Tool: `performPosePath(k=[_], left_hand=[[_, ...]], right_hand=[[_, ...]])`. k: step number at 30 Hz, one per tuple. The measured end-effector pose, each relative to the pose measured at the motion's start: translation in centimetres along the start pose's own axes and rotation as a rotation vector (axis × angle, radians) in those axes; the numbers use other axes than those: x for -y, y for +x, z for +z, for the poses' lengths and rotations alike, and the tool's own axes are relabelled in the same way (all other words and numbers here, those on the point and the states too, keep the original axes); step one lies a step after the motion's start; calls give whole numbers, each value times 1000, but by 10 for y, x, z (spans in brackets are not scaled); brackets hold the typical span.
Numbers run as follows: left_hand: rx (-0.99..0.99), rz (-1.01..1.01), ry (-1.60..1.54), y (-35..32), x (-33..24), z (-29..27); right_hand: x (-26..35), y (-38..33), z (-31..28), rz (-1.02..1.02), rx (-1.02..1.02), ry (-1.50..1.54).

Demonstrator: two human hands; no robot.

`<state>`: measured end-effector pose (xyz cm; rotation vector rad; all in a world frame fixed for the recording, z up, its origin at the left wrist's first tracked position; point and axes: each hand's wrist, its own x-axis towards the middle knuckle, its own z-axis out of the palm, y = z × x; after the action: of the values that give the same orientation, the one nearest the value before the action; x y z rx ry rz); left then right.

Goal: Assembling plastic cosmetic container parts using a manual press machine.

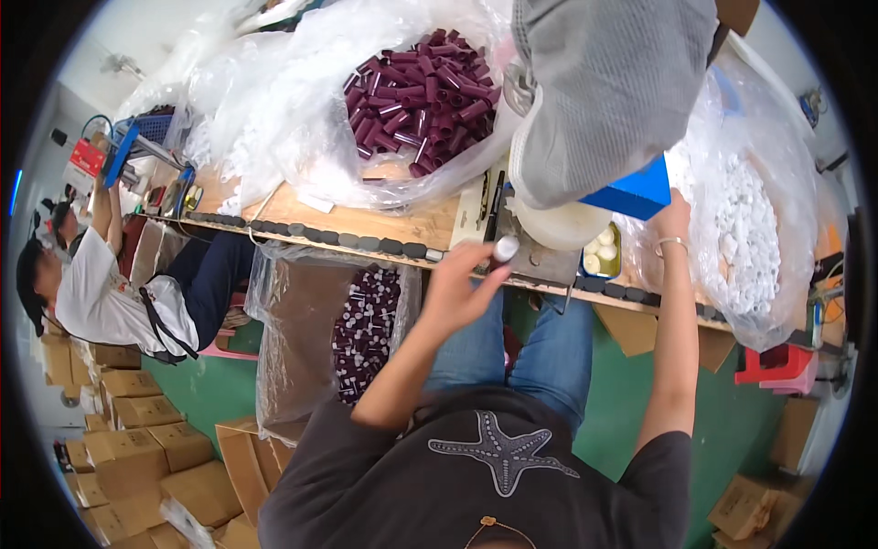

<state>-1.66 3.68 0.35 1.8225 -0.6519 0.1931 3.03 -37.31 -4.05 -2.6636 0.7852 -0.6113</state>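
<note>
In the head view, your left hand (pixel 460 285) is curled closed around a small dark tube with a silvery cap (pixel 504 249), pinched between thumb and fingers, the cap end pointing up just above your knuckles at the edge of the desk (pixel 366 224). Your right hand (pixel 675 218) reaches up, well apart from the left, into the clear bag of white caps (pixel 745 229); its fingers are hidden behind the blue box (pixel 640 190), so you cannot tell how far it is open or whether it holds anything. Between your hands sits a small tray of white pieces (pixel 601 256) beside a white round container (pixel 562 222). Beyond your left hand lies an open bag of maroon tubes (pixel 422 96); below that hand, off the desk edge, hangs a clear bag of dark finished tubes (pixel 366 329). Another person in a white shirt (pixel 101 293) sits far off past your left hand.
</note>
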Motion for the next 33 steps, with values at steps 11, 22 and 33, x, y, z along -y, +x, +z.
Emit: performPosePath(k=[11, 22, 33], left_hand=[[117, -274, 623, -39, 31, -168], [-14, 385, 993, 137, 147, -96], [-258, 61, -19, 26, 49, -59]], right_hand=[[0, 11, 14, 181, 110, 292], [15, -60, -31, -42, -56, 930], [133, -164, -45, -229, 310, 1145]])
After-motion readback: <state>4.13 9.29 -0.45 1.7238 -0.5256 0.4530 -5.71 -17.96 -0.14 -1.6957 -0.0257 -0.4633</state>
